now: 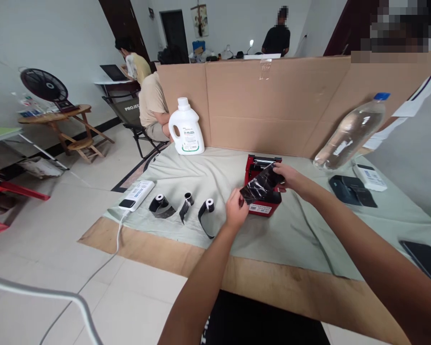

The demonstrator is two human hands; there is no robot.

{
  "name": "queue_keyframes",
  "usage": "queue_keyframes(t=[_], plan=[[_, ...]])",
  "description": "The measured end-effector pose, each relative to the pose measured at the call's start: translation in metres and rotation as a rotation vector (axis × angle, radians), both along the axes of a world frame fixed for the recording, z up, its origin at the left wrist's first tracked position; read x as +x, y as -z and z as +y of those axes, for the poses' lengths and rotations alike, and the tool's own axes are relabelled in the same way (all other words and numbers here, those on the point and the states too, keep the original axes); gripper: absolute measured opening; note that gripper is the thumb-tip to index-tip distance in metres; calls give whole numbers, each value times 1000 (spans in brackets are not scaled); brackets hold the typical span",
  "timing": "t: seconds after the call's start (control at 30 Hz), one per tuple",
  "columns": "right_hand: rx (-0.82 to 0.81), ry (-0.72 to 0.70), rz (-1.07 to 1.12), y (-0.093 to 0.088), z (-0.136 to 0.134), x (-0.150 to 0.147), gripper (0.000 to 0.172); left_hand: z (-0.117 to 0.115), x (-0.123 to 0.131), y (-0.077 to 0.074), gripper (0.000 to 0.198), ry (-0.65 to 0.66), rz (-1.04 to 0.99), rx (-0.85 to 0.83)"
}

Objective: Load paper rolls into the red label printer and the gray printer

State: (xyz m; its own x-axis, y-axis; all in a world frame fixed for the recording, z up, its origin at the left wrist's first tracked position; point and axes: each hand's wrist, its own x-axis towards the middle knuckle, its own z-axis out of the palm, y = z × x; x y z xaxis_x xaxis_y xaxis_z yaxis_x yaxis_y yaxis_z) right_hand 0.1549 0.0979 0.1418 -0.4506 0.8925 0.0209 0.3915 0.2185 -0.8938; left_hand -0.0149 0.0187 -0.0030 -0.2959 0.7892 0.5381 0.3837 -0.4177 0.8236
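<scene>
Pinches one glossy black strip with pale streaks (259, 184) between two bare hands: grasps the lower left end in the left hand (237, 208), the upper right end in the right hand (290, 181). Holds the strip slantwise over one boxy red device with a black top and a white front label (260, 210), hiding part of the device; cannot tell about contact between the two.

Shows, in a row to the left, three small rolls of black strip (160, 199) (187, 199) (209, 206), each with a loose end trailing on one pale green cloth (187, 175). Beyond these, includes one white plastic jug with a handle (189, 128) and, near the left edge, one long white block with a cable (138, 194).

To the right, has one large clear bottle with a blue cap, tilted (355, 129), one flat black object (352, 190) beside one white box (370, 176), and one dark phone-like slab (425, 258). Stands one brown cardboard panel (273, 105) along the far side of the wooden counter (143, 244).
</scene>
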Motion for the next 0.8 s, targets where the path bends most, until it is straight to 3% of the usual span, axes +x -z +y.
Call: queue_keyframes(t=[0.07, 0.13, 0.3, 0.43, 0.53, 0.63, 0.8], plan=[[-163, -19, 98, 0, -8, -11, 30, 0, 0, 0, 5, -38, -8, -35], [-137, 3, 170, -2, -13, -24, 41, 0, 1, 1, 7, -65, -43, -62], [226, 178, 390, -21, 2, -45, 38, 1, 1, 0, 10, -62, -82, 4], [433, 220, 484, -45, 26, -57, 31, 2, 2, -3, 8, -41, -137, 41], [340, 221, 450, -49, 36, -82, 24, 3, 5, -3, 5, -37, -168, 45], [232, 222, 312, -39, 37, -124, 20, 5, 7, -1, 4, -50, -186, 30], [591, 59, 12, -19, 30, -209, 13, 8, 9, 5, 9, -35, -216, -35]])
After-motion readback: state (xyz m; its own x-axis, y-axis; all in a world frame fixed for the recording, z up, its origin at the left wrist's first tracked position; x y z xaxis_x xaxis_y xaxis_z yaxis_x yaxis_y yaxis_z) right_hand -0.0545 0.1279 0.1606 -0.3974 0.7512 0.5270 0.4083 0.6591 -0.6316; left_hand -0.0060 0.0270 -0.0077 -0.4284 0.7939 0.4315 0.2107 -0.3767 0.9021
